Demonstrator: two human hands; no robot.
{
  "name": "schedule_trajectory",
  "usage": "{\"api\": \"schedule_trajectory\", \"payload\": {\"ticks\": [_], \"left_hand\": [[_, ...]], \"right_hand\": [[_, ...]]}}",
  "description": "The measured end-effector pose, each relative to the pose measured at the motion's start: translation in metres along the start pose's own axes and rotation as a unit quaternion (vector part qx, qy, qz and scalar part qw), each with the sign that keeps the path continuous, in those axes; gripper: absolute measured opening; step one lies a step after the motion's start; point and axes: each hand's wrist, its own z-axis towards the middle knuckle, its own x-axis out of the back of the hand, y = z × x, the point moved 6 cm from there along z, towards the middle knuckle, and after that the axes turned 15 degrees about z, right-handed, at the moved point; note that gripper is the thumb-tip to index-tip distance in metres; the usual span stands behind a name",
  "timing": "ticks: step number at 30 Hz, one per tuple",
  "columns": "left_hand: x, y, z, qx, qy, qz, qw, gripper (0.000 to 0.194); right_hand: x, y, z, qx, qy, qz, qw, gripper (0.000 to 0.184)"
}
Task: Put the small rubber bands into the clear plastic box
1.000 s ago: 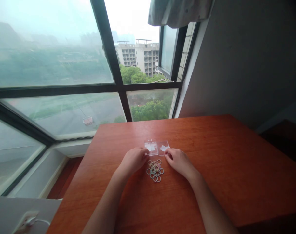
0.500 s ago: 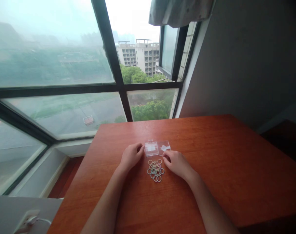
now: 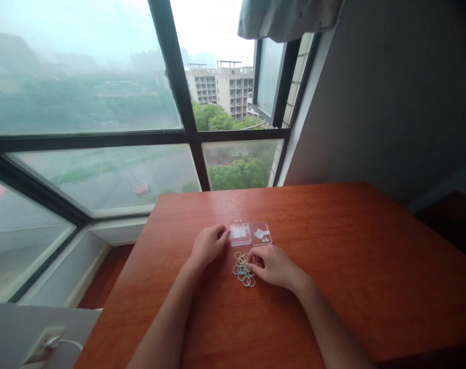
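A small clear plastic box [image 3: 239, 241] lies on the table with its hinged lid [image 3: 261, 234] laid back to the right. My left hand [image 3: 210, 245] is at the box's left edge, fingers curled and fingertips pinched against it. In front of the box is a loose pile of small pastel hair ties [image 3: 242, 266], several overlapping. Over the right side of that pile, my right hand [image 3: 273, 265] has its thumb and index finger curled inward at the ties. Those fingers cover part of the pile, and whatever sits between their tips is hidden.
The brown wooden table [image 3: 333, 230] stretches away on both sides. Behind it is a dark-framed window [image 3: 236, 135], with one pane swung outward. A grey wall [image 3: 371, 102] rises at the right. At lower left a plug sits in a wall socket [image 3: 46, 344].
My right hand has moved from the lid's front edge down and left onto the pile of hair ties. My left hand stays at the box. The whole view shifts slightly.
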Motion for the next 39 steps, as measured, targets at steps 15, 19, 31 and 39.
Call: {"api": "schedule_trajectory", "payload": {"ticks": [15, 19, 31, 39], "left_hand": [[0.024, 0.021, -0.007, -0.026, 0.097, -0.038, 0.994, 0.029], [0.025, 0.051, -0.013, -0.094, 0.081, -0.137, 0.983, 0.022], [0.014, 0.062, -0.014, -0.131, 0.033, -0.207, 0.969, 0.011], [0.012, 0.065, -0.015, -0.146, 0.020, -0.215, 0.965, 0.008]], "right_hand": [[0.019, 0.006, 0.005, 0.035, 0.167, 0.077, 0.982, 0.006], [0.027, 0.005, 0.003, 0.051, 0.227, 0.101, 0.967, 0.007], [0.029, 0.002, 0.001, 0.063, 0.249, 0.093, 0.962, 0.008], [0.029, 0.000, 0.001, 0.068, 0.251, 0.093, 0.961, 0.007]]}}
